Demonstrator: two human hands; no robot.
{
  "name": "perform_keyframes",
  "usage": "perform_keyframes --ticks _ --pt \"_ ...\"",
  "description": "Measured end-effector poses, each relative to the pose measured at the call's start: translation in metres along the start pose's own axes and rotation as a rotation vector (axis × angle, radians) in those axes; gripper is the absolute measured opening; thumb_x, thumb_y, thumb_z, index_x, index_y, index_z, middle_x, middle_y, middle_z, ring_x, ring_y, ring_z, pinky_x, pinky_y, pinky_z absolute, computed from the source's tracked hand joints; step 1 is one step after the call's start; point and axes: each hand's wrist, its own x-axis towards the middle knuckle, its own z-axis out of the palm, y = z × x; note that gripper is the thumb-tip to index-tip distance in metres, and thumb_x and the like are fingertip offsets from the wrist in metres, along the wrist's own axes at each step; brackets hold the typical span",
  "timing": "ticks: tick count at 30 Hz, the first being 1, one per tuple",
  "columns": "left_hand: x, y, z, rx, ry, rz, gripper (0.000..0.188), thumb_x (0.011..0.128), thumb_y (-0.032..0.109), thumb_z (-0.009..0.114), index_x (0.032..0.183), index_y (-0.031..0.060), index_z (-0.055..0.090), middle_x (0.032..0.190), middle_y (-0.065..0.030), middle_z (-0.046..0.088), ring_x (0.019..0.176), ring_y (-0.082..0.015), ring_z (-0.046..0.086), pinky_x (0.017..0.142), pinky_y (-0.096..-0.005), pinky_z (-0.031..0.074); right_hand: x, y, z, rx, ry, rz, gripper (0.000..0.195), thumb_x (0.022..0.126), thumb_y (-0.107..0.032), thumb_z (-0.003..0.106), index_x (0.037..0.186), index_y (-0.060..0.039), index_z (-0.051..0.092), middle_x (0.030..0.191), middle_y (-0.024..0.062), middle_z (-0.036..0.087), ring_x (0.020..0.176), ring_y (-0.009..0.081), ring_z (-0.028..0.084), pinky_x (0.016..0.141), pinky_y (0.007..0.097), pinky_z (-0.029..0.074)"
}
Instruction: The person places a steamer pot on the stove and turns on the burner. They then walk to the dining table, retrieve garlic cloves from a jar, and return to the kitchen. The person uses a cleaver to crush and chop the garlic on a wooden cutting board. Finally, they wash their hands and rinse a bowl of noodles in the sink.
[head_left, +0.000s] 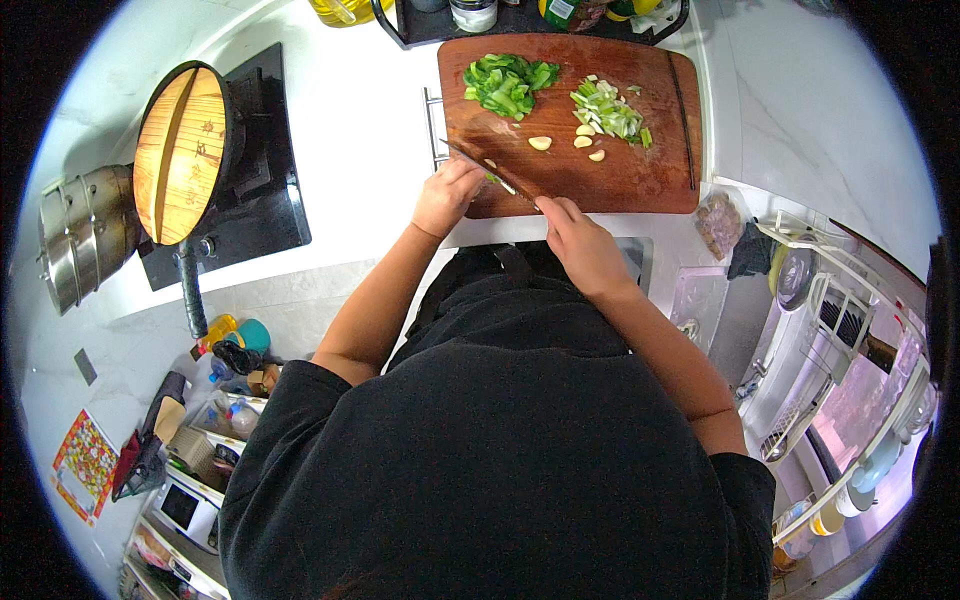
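Note:
On a reddish-brown wooden cutting board (585, 184) my right hand (581, 244) is closed around the handle of a kitchen knife (491, 171), its blade running diagonally up to the left. My left hand (451, 196) is by the blade at the board's lower left edge, fingers bent; whether it holds a piece of food is hidden. A small whitish piece lies at the blade. Peeled garlic cloves (540, 142) lie mid-board. Chopped green leaves (510, 86) are heaped at the upper left, and cut pale green stalks (609, 111) at the upper right.
A black rack (510, 22) with jars stands behind the board. To the left, a pan with a wooden lid (180, 154) sits over a black cooktop (274, 202), beside a steel pot (86, 232). On the right are a bag (718, 225) and a white dish rack (847, 274).

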Motion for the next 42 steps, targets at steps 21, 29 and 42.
perform_keyframes --ticks 21,29,42 --pt "0.007 0.019 -0.019 -0.073 0.22 -0.26 0.008 0.08 0.009 0.069 0.087 0.0066 0.068 0.088 -0.0083 0.064 0.082 -0.0242 0.063 0.073 -0.0335 0.052 0.011 0.039 0.014 0.122 0.192 -0.12 0.035 0.091 -0.014 0.048 0.126 -0.0085 0.047 0.111 0.0154 0.056 0.089 0.0397 0.06 0.076 0.0471 0.05" --pt "0.062 0.025 0.0 0.179 -0.145 -0.406 0.012 0.073 0.015 0.068 0.081 0.0061 0.065 0.084 -0.0115 0.064 0.084 -0.0318 0.061 0.078 -0.0437 0.049 -0.004 0.055 -0.019 0.102 0.357 -0.044 0.032 0.092 -0.016 0.051 0.123 -0.0099 0.051 0.113 0.0161 0.056 0.091 0.0409 0.059 0.074 0.0457 0.05" --pt "0.032 -0.071 -0.037 -0.031 0.233 -0.71 0.007 0.079 0.006 0.07 0.082 0.0019 0.066 0.076 -0.0071 0.068 0.069 -0.0168 0.067 0.064 -0.0281 0.053 -0.023 0.093 -0.017 0.378 0.452 0.074 0.033 0.09 -0.015 0.057 0.12 -0.0003 0.054 0.096 0.0147 0.062 0.073 0.0258 0.062 0.062 0.0349 0.049"
